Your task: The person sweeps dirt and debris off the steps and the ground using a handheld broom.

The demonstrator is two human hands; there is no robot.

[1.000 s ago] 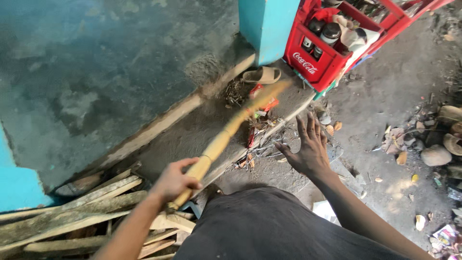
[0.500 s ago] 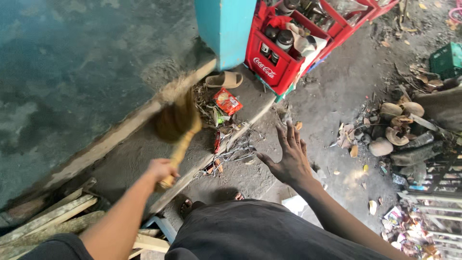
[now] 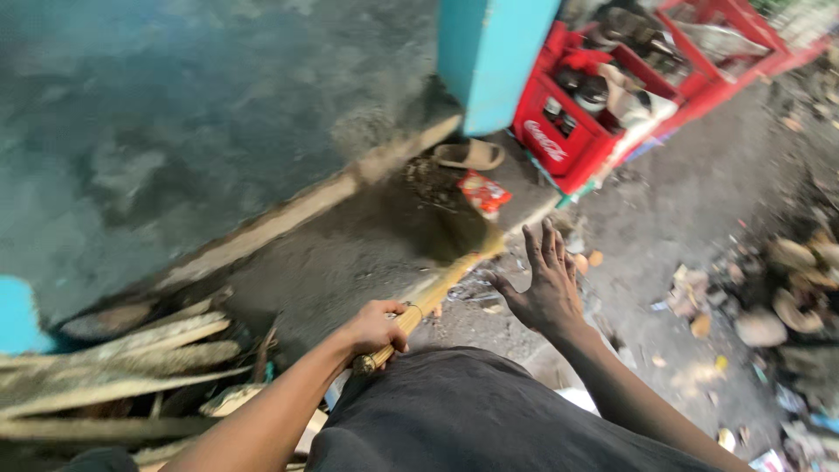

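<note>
My left hand (image 3: 374,330) grips the bound handle of a short straw broom (image 3: 441,278). Its blurred bristle head lies low over a raised concrete step, close to a heap of dry litter (image 3: 434,181) and a red snack wrapper (image 3: 483,192). My right hand (image 3: 546,286) hovers open with fingers spread, just right of the broom, holding nothing. A tan sandal (image 3: 470,156) lies beyond the litter at the foot of a turquoise pillar (image 3: 489,57).
A red bottle crate (image 3: 572,131) with bottles stands right of the pillar. Split wooden planks (image 3: 122,367) are stacked at the lower left. Coconut husks and scraps (image 3: 778,297) litter the dirt ground on the right. A dark painted wall (image 3: 192,114) fills the upper left.
The broom head has swung from the left side of the step back to the right and down, near the litter and wrapper. The view is blurred from head movement. My right hand stays open.
</note>
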